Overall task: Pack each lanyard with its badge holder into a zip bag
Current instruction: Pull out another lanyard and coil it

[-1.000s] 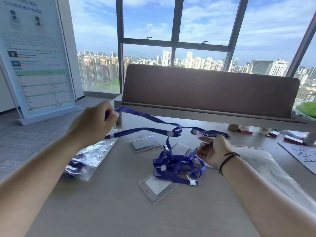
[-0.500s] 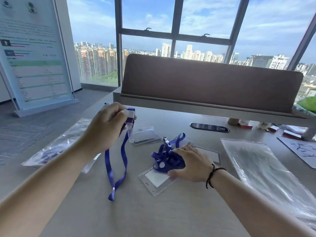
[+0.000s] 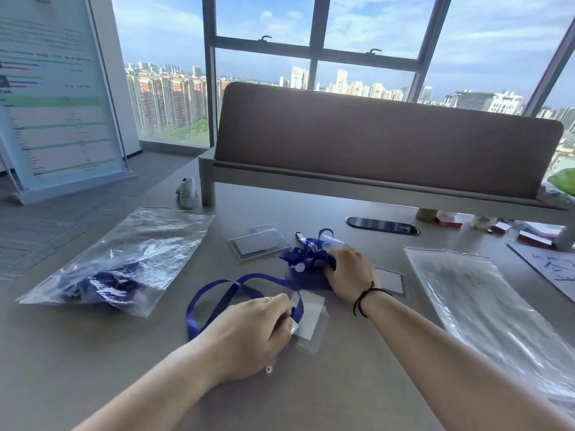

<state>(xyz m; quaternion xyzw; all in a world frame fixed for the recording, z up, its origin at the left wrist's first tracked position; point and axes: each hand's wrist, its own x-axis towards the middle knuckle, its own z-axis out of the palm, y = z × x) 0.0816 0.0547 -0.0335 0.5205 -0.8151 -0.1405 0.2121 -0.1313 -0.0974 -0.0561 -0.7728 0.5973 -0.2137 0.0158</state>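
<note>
The table (image 3: 93,362) holds everything. Far out past the right hand's (image 3: 350,273) fingers lies a big empty zip bag (image 3: 485,303), flat and not yet used. Far to the left of the left hand's (image 3: 249,334) fingers lies another zip bag (image 3: 130,259) with blue lanyards already inside, so I think some of the job is done.

The right hand's fingers curl over a bunched pile of blue lanyards (image 3: 306,259), holding it down. One loose lanyard (image 3: 217,290) loops out to the left of the left hand's fingers. Those fingers pinch its end right at a clear badge holder (image 3: 311,318), which lies just in front of them. More badge holders (image 3: 259,245) wait beyond the fingers. So I think this pair and the pile are left to pack.
</note>
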